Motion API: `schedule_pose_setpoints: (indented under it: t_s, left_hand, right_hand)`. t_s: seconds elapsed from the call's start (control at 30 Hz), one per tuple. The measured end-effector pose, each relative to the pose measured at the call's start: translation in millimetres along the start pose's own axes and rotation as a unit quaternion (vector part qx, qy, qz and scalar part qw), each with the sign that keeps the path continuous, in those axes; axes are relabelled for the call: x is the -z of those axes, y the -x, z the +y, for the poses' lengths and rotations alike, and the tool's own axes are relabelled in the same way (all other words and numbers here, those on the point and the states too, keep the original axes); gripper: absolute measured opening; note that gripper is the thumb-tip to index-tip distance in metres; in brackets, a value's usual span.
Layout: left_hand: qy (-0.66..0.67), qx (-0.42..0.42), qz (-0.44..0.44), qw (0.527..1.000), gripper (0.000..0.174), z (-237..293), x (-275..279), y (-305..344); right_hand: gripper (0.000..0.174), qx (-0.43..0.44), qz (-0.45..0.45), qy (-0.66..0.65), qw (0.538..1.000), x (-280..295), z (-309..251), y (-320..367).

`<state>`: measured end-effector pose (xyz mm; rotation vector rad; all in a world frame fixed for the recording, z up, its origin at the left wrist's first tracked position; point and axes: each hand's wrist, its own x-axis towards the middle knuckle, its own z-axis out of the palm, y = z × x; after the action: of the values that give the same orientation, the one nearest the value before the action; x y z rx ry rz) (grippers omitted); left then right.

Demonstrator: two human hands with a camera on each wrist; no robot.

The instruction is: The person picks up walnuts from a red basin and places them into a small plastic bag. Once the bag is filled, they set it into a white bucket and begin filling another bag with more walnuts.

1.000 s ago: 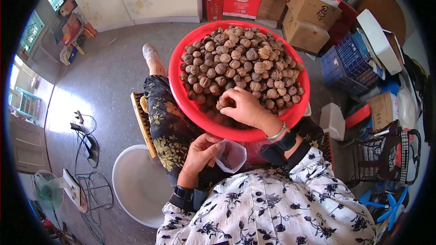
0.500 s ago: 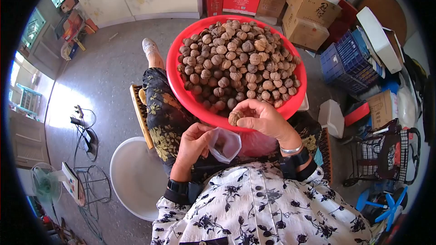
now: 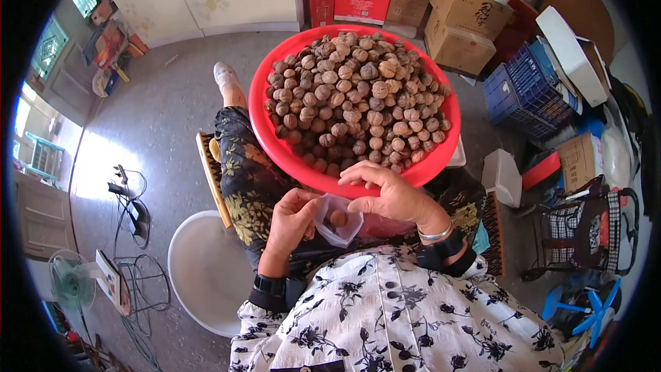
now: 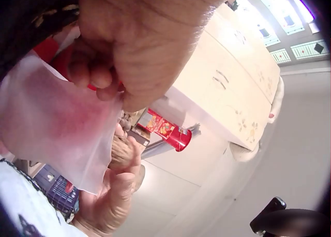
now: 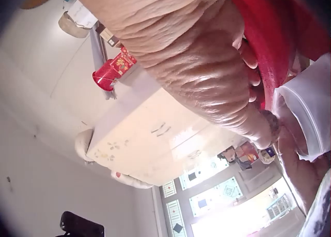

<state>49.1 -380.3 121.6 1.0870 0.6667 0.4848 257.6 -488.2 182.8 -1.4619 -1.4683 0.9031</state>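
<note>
Bag (image 3: 339, 238) in left hand (image 3: 292, 224), walnut (image 3: 338, 218) inside blurred

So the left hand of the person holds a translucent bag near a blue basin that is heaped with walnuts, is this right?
Not quite: the basin heaped with walnuts is red, as the head view shows. The left hand does hold a translucent bag near it.

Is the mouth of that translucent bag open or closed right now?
Open. In the head view, the translucent bag's rim spreads wide, a walnut showing within it, while the left hand pinches one edge.
</note>
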Motion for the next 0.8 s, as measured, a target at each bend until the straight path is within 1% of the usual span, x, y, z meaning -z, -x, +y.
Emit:
schedule_pose_setpoints:
  t_s: [0.03,0.07,0.13,0.17,0.2,0.27,0.3,0.37,0.4,0.47,0.5,0.57,0.6,0.63,0.67,0.7,0.77,0.8]
  left_hand:
    - [-0.014,-0.001,0.003,1.0,0.012,0,0,0]
    - [-0.026,-0.002,0.008,1.0,0.012,0,0,0]
    - [-0.019,0.003,0.008,1.0,0.012,-2,1,-1]
    - [-0.013,0.007,0.008,1.0,0.011,-4,2,-1]
    - [-0.012,0.008,0.008,1.0,0.011,-6,3,-1]
    - [0.015,0.006,0.007,1.0,0.011,-8,4,-1]
    - [0.016,0.006,0.006,1.0,0.011,-9,5,-2]
    - [0.029,0.01,0.008,1.0,0.01,-10,5,-2]
    - [0.029,0.01,0.007,1.0,0.01,-11,6,-2]
    - [0.031,0.011,0.008,0.999,0.008,-12,6,-2]
    - [0.032,0.011,0.007,0.999,0.008,-13,7,-3]
    - [0.039,0.013,0.001,0.999,0.008,-14,9,-3]
    - [0.04,0.013,0.001,0.999,0.008,-15,9,-3]
    - [0.042,0.017,0.001,0.999,0.007,-15,10,-3]
    - [0.045,0.02,0.002,0.999,0.007,-15,10,-3]
    - [0.045,0.019,0.001,0.999,0.007,-16,11,-4]
    - [0.052,0.013,-0.001,0.999,0.007,-18,12,-4]
    - [0.053,0.013,-0.002,0.999,0.007,-19,12,-4]
  right_hand:
    - [0.027,-0.06,0.015,-0.053,0.997,1,3,0]
    - [0.027,-0.06,0.016,-0.052,0.997,0,8,0]
    - [0.02,-0.112,0.067,-0.151,0.98,-4,15,-1]
    - [0.016,-0.107,0.094,-0.15,0.978,-6,16,-1]
    - [0.016,-0.108,0.094,-0.15,0.978,-6,18,-2]
    - [0.013,-0.09,0.129,-0.087,0.984,-7,25,-5]
    - [0.013,-0.091,0.13,-0.087,0.984,-6,28,-7]
    - [0.012,-0.119,0.135,-0.092,0.979,-5,32,-12]
    - [0.012,-0.12,0.135,-0.091,0.979,-4,32,-15]
    - [0.014,-0.161,0.129,-0.071,0.976,-2,32,-22]
    - [0.014,-0.161,0.13,-0.069,0.976,-1,35,-26]
    - [0.018,-0.178,0.115,-0.005,0.977,-2,44,-32]
    - [0.018,-0.178,0.116,-0.004,0.977,-3,48,-35]
    - [0.02,-0.15,0.123,0.093,0.977,-6,51,-38]
    - [0.022,-0.121,0.129,0.19,0.966,-7,54,-40]
    - [0.022,-0.121,0.129,0.19,0.966,-8,56,-43]
    - [0.022,-0.112,0.083,0.207,0.968,-8,60,-46]
    - [0.022,-0.112,0.083,0.208,0.968,-8,62,-47]
